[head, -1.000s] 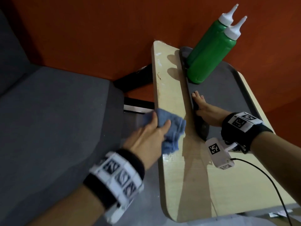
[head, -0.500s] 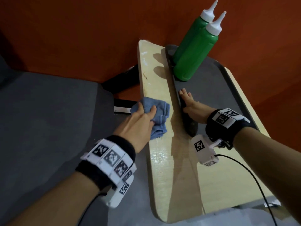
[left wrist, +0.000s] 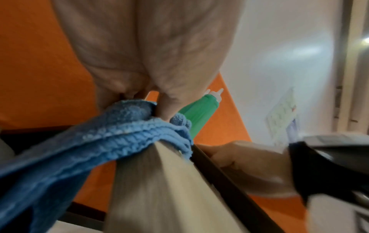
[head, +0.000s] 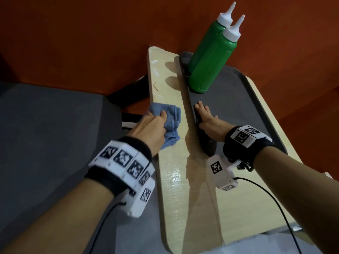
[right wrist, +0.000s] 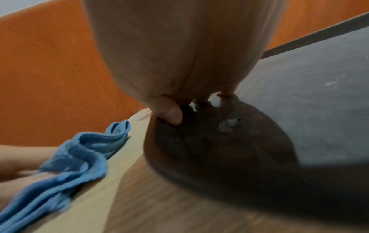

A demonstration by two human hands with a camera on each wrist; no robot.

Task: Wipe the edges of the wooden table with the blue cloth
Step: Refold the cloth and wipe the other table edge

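Observation:
The blue cloth (head: 171, 116) lies bunched over the left edge of the pale wooden table (head: 174, 189). My left hand (head: 150, 129) grips it from the outer side, fingers curled into the folds. In the left wrist view the cloth (left wrist: 119, 138) wraps over the table edge (left wrist: 159, 189). My right hand (head: 205, 118) holds the left rim of the dark tray (head: 238, 99), fingers on top. In the right wrist view its thumb (right wrist: 171, 113) curls at the tray (right wrist: 299, 94) rim, and the cloth (right wrist: 79, 157) shows at lower left.
Two green squeeze bottles (head: 211, 59) with white nozzles stand on the tray's far left corner. An orange wall (head: 91, 43) runs behind the table. A grey cushioned seat (head: 45, 134) lies left of it, and cables trail from both wristbands.
My left hand has slid the cloth along the left table edge, away from me. The right hand has stayed on the tray rim.

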